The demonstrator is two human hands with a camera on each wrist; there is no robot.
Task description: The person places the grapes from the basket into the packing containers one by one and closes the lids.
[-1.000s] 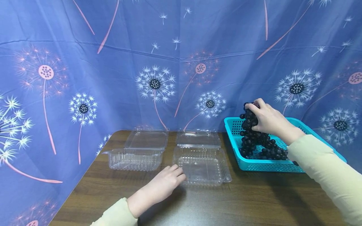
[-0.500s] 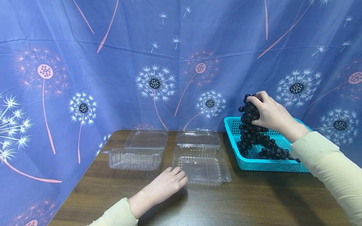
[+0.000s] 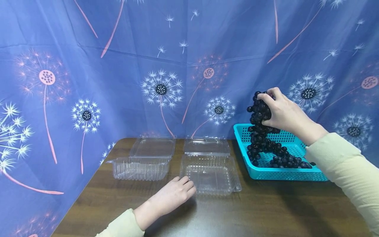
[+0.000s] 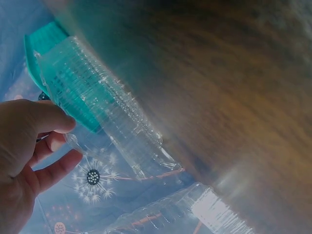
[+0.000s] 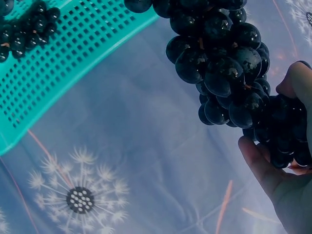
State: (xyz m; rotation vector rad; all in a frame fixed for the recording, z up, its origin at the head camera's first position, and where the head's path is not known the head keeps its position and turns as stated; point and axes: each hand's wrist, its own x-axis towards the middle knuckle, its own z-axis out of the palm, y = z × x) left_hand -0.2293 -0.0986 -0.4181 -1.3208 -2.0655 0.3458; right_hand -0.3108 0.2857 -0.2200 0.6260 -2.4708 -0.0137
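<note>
Where seen from the head: dark wood-grain table [image 3: 266,214] backed by blue dandelion-print cloth [image 3: 118,82].
Right hand [image 3: 282,113]: fingers curled round the top of a grape bunch [image 3: 260,131], gripping it above the basket's left end, over the table's right rear part.
Grape bunch: upper end raised clear of the rim, lower end trailing down among loose-lying grapes [image 3: 288,160] on the basket floor.
Basket [image 3: 284,174]: teal plastic, rectangular, shallow, perforated in a fine grid; near the table's right edge.
Left hand [image 3: 174,194]: palm down on the table, fingers loosely bent, fingertips at the front-left corner of the nearer clamshell box [image 3: 211,172]; gripping nothing.
Nearer clamshell box: clear thin plastic, ribbed walls, lid hinged open toward the back edge; mid-table, just left of the basket.
Second clamshell box [image 3: 142,161]: same make, lid open likewise; toward the table's left edge.
Left wrist view only: left hand [image 4: 29,156] with thumb and fingers slightly apart and relaxed; ribbed transparent wall of the box [image 4: 107,122] close beside the fingertips, contact not clear; teal basket [image 4: 46,41] behind it; table grain blurred.
Right wrist view only: round, glossy, near-black grapes [image 5: 224,63] with short brownish stems between them; thumb and fingers of the right hand [image 5: 287,185] wrapped about the cluster; basket grid [image 5: 68,53] seen from close by.
Sleeves [image 3: 346,171]: pale yellow-green knit.
</note>
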